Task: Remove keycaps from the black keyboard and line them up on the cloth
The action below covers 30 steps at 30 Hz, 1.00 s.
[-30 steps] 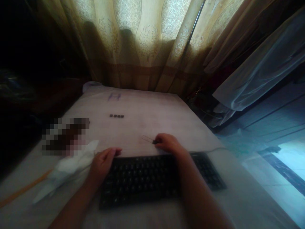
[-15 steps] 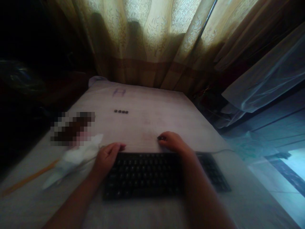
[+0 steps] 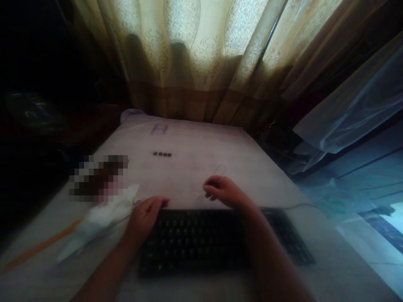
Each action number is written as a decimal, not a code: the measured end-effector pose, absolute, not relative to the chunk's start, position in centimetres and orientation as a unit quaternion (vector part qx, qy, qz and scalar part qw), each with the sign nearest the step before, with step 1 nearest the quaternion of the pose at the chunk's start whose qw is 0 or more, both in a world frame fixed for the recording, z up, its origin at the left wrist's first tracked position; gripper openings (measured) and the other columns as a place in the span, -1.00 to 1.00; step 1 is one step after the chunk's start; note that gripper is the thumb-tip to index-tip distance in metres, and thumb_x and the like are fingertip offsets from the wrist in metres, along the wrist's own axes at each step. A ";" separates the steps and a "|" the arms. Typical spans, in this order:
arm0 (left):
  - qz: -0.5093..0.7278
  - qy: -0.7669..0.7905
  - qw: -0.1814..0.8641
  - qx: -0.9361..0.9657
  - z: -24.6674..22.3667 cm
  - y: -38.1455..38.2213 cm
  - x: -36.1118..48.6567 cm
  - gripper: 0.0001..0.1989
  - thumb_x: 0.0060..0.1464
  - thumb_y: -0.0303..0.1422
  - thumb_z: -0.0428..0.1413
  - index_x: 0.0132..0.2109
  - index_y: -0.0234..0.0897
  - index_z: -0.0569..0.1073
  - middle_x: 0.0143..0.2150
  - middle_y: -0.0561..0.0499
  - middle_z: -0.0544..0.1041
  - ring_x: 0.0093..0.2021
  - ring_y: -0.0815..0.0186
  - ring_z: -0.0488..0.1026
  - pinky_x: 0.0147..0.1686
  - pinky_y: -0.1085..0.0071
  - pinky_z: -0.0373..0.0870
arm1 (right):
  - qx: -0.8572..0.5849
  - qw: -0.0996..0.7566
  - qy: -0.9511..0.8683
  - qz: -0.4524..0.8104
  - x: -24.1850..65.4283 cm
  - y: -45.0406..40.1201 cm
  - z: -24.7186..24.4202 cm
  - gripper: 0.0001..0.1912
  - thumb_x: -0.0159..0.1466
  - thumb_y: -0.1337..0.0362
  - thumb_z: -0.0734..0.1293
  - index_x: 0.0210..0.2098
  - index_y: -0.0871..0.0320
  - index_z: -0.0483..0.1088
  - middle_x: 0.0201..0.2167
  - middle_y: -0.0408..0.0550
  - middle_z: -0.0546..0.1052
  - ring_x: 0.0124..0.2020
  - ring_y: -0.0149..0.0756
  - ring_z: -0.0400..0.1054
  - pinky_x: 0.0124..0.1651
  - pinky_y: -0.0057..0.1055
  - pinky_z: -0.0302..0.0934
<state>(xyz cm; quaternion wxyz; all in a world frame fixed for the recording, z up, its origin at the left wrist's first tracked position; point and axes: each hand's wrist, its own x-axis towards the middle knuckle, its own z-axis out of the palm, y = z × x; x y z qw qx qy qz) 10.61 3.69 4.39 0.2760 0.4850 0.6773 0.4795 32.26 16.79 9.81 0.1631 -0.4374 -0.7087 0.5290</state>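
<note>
A black keyboard [image 3: 195,239] lies on the light cloth in front of me. At its upper left corner my left hand [image 3: 146,214] rests closed, fingers curled over the far edge. My right hand [image 3: 222,191] is just beyond the keyboard's far edge, thumb and fingers pinched together. A thin wire loop [image 3: 221,169] shows behind these fingers, with fine ends below them; it appears to be in the pinch. Farther off, several small dark keycaps [image 3: 162,154] stand in a short row. My right forearm hides part of the keys.
On the left lie a crumpled white cloth or bag [image 3: 103,216], an orange-yellow stick [image 3: 42,247] and a pixelated patch. A cable [image 3: 299,205] runs off to the right. Patterned curtains [image 3: 204,54] hang behind the table [image 3: 201,138]; pale fabric [image 3: 349,109] hangs at right.
The whole view has tilted slightly, so things sit lower. My right hand has turned a little, and the thin wire loop now shows; a dark bit was at its fingertips before. My left hand stays put.
</note>
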 end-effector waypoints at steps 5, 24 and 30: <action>0.478 0.675 0.279 0.488 4.0 3.7 10.4 -0.62 0.07 -0.11 -0.04 -0.28 -0.27 0.55 -0.34 -0.04 0.62 -0.28 0.20 0.55 -0.18 0.28 0.45 | -0.406 0.136 -0.700 0.572 31.5 16.2 9.8 -0.94 0.22 0.40 0.27 -0.40 0.22 0.34 -0.55 -0.17 0.44 -0.48 -0.45 0.40 -0.42 -0.55 0.32; 0.465 0.680 0.276 0.495 4.6 3.8 10.6 -0.60 0.07 -0.10 -0.06 -0.28 -0.28 0.54 -0.34 -0.05 0.62 -0.28 0.19 0.55 -0.19 0.25 0.45 | -0.325 0.098 -0.810 0.478 30.5 14.3 11.0 -0.89 0.20 0.37 0.29 -0.30 0.19 0.46 -0.37 -0.09 0.54 -0.35 -0.36 0.41 -0.25 -0.43 0.26; 0.463 0.674 0.277 0.504 4.0 3.7 10.4 -0.60 0.09 -0.10 -0.07 -0.26 -0.27 0.54 -0.33 -0.04 0.62 -0.27 0.19 0.55 -0.18 0.25 0.45 | -0.286 0.087 -0.874 0.384 30.0 13.3 11.6 -0.83 0.21 0.36 0.28 -0.24 0.14 0.49 -0.30 -0.09 0.58 -0.27 -0.33 0.43 -0.17 -0.41 0.25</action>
